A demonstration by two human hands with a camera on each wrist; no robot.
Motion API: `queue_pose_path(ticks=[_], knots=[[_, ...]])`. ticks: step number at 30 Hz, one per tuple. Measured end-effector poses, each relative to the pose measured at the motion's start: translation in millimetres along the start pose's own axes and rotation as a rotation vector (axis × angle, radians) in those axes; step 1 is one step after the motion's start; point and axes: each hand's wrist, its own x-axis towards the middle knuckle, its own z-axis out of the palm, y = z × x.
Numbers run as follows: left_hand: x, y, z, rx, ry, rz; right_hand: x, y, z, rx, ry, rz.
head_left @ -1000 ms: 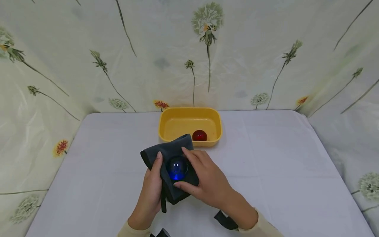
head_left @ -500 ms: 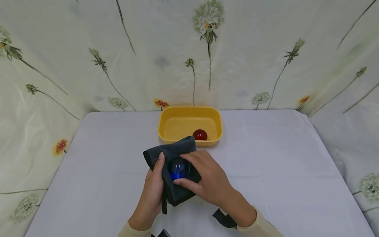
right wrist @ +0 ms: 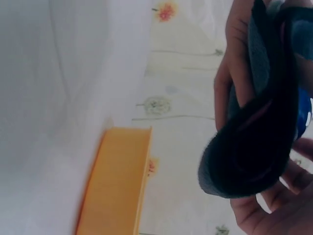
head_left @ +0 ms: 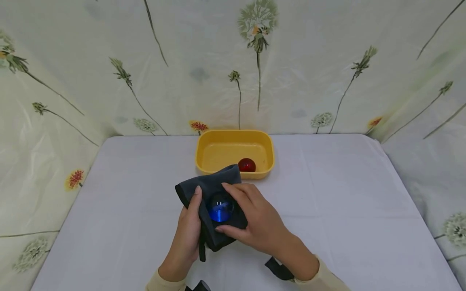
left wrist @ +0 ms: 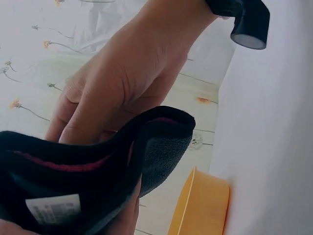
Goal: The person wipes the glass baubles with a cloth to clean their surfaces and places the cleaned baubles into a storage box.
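Note:
My left hand [head_left: 189,230] holds a folded dark grey cloth [head_left: 214,180] with black edging, its thumb lying on top and its other fingers hidden beneath. A glossy, see-through blue ball [head_left: 220,207] rests on the cloth. Around the ball my right hand [head_left: 260,218] is spread, index finger above and thumb below, a small gap showing on both sides. The left wrist view shows a white label [left wrist: 54,209] and pink lining inside the folds. In the right wrist view the blue ball [right wrist: 304,113] is partly hidden behind the cloth.
Beyond the cloth stands a yellow plastic tray [head_left: 233,134] at the table's back edge. A red ball [head_left: 246,165] lies in its front right part. White cloth covers the table [head_left: 327,194], and a flower-print sheet [head_left: 204,52] hangs behind and at both sides.
The right fingers closed in on the blue ball half a second ago and have now spread away from it. The cloth and ball have shifted slightly right since the first frame.

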Motion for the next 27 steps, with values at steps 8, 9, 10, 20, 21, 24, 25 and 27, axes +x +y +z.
queue_pose_path(ticks=[8,9,10,20,21,24,25,27], knots=[[-1.8,1.1,3.1,0.011,-0.014,-0.019,4.1,-1.7,-11.8,0.087,-0.001,-0.006],[-2.1,1.1,3.3,0.012,-0.017,-0.02,4.3,-2.0,-11.7,0.083,0.009,-0.003],[-2.5,1.1,3.6,0.012,-0.02,-0.021,4.4,-2.8,-11.5,0.082,0.018,0.007],[-5.4,0.3,7.1,0.02,-0.003,-0.01,2.7,-9.7,-7.4,0.027,0.039,0.171],[-5.1,0.2,6.9,0.016,-0.001,0.0,2.1,-9.9,-8.1,0.021,0.026,0.166],[-4.9,0.1,5.9,0.019,0.01,0.027,1.3,-9.7,-10.4,0.023,-0.013,0.12],[-4.9,-0.1,5.6,0.017,0.015,0.031,1.2,-9.4,-11.0,0.026,-0.024,0.096],[-4.8,-0.3,5.0,0.008,0.018,0.032,1.5,-8.6,-11.6,0.038,-0.03,0.046]])
